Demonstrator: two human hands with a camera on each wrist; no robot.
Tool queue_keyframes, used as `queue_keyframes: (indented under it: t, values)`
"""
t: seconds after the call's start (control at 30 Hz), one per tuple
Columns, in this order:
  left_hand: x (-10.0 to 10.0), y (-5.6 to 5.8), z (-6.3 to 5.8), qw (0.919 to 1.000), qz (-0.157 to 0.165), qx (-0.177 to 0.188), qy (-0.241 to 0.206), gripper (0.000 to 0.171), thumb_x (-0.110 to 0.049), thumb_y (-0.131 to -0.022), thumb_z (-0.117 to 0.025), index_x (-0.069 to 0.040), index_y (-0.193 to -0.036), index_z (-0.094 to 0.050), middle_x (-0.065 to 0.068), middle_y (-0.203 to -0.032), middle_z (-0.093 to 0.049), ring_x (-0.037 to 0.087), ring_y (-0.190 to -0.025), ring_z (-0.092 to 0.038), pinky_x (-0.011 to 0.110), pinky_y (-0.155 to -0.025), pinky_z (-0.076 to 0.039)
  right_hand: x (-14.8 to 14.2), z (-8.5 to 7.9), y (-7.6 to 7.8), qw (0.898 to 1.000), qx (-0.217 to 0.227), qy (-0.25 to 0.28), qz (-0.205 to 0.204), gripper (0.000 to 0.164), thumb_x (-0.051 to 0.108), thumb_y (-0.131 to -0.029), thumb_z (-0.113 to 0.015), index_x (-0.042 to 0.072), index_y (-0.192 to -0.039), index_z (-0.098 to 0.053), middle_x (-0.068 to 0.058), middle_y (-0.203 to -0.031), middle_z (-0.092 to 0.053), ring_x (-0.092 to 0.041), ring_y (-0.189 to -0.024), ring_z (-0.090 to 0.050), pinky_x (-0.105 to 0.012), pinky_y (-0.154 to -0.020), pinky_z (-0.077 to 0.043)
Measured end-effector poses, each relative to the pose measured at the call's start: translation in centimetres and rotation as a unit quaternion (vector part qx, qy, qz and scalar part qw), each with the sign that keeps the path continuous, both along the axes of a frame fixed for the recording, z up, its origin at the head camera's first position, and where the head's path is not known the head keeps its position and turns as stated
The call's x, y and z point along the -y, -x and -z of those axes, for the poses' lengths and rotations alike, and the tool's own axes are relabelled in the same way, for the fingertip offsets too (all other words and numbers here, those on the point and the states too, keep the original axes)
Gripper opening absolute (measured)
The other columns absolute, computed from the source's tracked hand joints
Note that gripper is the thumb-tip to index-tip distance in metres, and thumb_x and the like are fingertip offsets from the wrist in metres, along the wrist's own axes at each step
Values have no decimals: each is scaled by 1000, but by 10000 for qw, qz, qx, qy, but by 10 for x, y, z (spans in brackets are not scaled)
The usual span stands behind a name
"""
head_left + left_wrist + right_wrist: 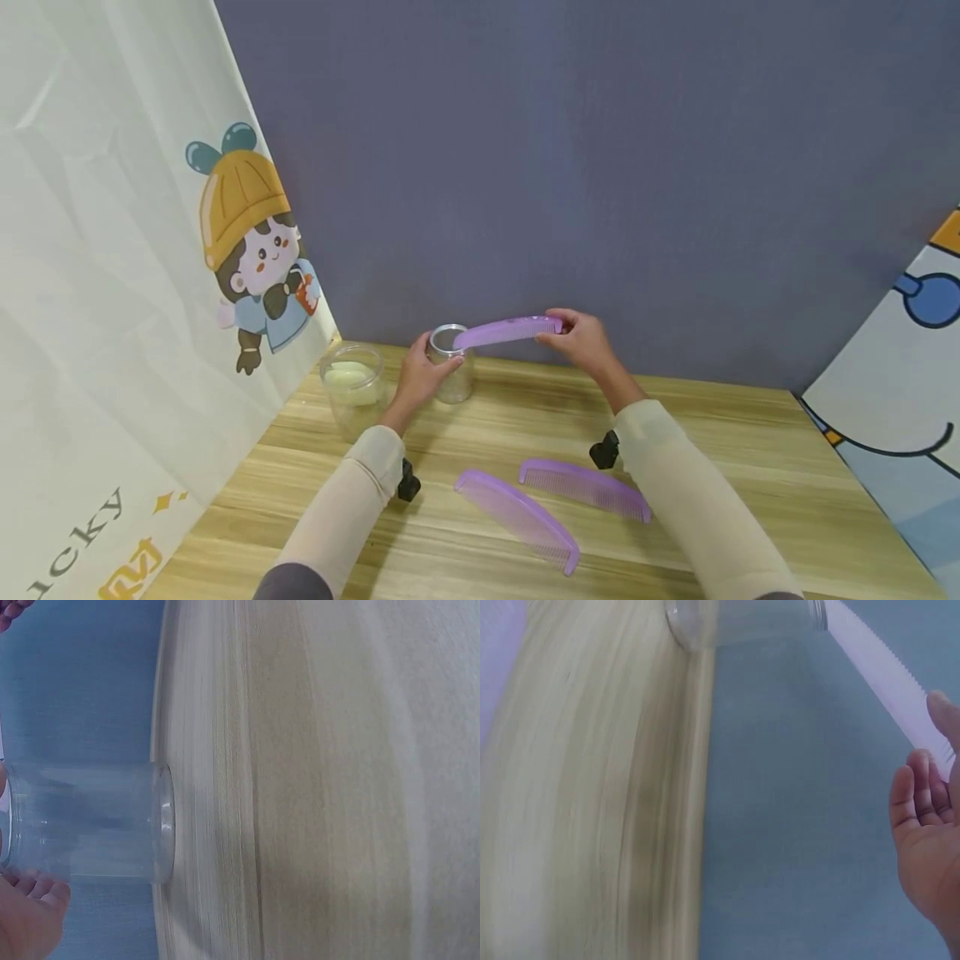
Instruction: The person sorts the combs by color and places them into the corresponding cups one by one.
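Observation:
A clear jar with a silvery rim stands upright by the back wall. My left hand grips it near the top, fingers and thumb on either side. In the left wrist view the jar appears sideways, with curled fingertips on it. A purple comb is pinched at one end by my right hand; its other end is at the jar's mouth. Whether that tip is inside the rim I cannot tell. The right wrist view shows the comb slanting from the jar to my right hand.
Two more purple combs lie on the wooden table between my forearms. Left of my left hand stands a wider clear container with a pale yellow-green item in it. A grey wall rises behind.

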State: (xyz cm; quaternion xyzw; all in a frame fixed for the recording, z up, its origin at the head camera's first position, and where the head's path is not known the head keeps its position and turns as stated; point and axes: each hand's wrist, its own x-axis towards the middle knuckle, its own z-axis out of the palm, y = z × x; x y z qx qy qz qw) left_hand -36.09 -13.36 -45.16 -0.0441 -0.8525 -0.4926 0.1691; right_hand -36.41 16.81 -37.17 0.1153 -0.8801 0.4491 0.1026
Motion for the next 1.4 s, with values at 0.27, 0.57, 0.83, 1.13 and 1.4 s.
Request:
queue_keyframes:
  t: [0.27,0.57,0.83,1.13,1.4]
  values:
    - [0,1,1,10000,18,0,-23,80,-33,-83,-85,0,-145,-48,24,-138,-60,39,-130,-57,51,-112,-47,21,-9,4,9998,-112,142,-43,60,25,-87,-82,3,-138,-62,-15,-106,-71,-14,-87,-59,-14,-66,-49]
    - [-1,0,0,9999,54,143,-25,83,-34,-84,-85,0,-148,-45,25,-144,-56,39,-134,-54,51,-115,-46,42,-17,5,9971,-272,600,-388,56,17,-90,-79,-1,-140,-59,-21,-116,-71,-16,-95,-67,-10,-72,-53]
    - [-2,-1,-1,9997,8,227,-76,84,-34,-83,-85,-2,-149,-44,23,-145,-57,38,-135,-55,51,-115,-45,48,-16,3,9931,-196,992,-603,53,13,-93,-75,-3,-140,-58,-23,-119,-71,-5,-91,-65,-9,-73,-53]
    - [0,-1,-1,9998,14,129,-154,83,-33,-83,-86,1,-147,-46,27,-143,-57,41,-133,-55,54,-112,-47,42,-12,-1,9958,-193,577,-685,47,18,-97,-71,-1,-138,-60,-19,-121,-71,-29,-104,-69,-14,-74,-53]
    - [0,2,3,9999,22,63,-83,82,-33,-83,-85,1,-146,-46,27,-142,-57,41,-131,-56,54,-111,-48,20,10,-8,9970,6,-1,-770,43,23,-100,-67,2,-137,-62,-15,-118,-71,-28,-104,-67,-30,-81,-57]
